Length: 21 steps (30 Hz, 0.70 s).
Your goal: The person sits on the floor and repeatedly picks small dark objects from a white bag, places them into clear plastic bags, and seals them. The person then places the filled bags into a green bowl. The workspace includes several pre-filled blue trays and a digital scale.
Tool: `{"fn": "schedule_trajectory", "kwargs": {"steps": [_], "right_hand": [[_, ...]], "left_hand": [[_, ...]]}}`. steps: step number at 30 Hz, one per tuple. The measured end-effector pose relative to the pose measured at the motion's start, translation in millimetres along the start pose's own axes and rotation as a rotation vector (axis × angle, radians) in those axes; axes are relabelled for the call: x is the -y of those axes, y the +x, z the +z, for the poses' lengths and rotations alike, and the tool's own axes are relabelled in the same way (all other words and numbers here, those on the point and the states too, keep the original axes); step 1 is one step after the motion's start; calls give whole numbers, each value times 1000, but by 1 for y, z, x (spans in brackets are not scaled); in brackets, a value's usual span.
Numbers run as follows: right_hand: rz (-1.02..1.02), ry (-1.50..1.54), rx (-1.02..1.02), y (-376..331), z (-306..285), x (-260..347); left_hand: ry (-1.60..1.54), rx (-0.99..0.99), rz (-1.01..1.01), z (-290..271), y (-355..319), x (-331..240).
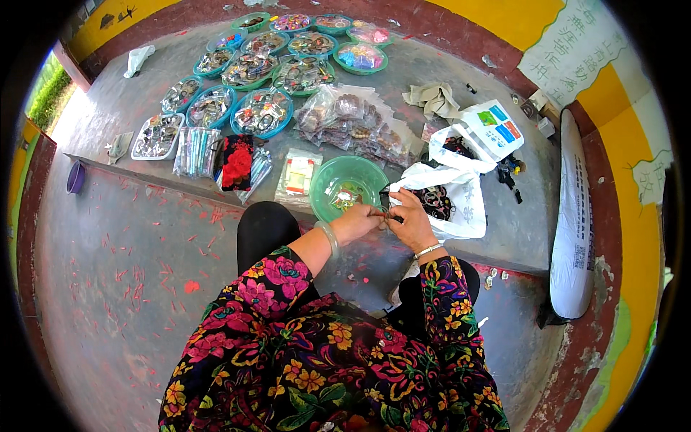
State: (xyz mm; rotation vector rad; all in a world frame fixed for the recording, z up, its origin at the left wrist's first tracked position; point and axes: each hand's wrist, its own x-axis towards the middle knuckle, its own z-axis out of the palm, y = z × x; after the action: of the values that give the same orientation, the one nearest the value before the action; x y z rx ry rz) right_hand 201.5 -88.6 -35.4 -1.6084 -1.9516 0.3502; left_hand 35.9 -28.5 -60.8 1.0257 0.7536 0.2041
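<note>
My left hand [355, 225] and my right hand [413, 225] meet in front of me, fingers pinched together. Between them is a small, dark reddish piece, too small to name. A thin dark loop [385, 196] stands up beside my right fingers. Just beyond my left hand sits a green plastic bowl [332, 173] with a few small yellowish and shiny bits [348, 197] at its bottom. To the right of my right hand lies an open white plastic bag [469, 216], full of dark looped pieces [436, 202].
Several bowls of packaged small goods, such as a blue bowl [290, 124], crowd the raised ledge [237, 189]. Clear bags of brown beads [360, 122] lie behind the green bowl. A second white bag [484, 133] stands at right. A long silver-grey case [572, 223] leans by the wall.
</note>
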Motion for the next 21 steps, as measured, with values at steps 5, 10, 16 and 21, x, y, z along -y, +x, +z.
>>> {"fn": "schedule_trajectory", "kwargs": {"steps": [5,10,16,21], "right_hand": [[111,84,10,-2,1,-9],[188,214,72,-2,-2,-12],[232,300,111,-1,-5,-13],[196,289,213,0,-10,-12]], "left_hand": [[-30,88,122,1,-4,-3],[41,45,174,1,-1,3],[-48,68,30,2,-5,-2],[-30,121,49,6,-11,-9]]}}
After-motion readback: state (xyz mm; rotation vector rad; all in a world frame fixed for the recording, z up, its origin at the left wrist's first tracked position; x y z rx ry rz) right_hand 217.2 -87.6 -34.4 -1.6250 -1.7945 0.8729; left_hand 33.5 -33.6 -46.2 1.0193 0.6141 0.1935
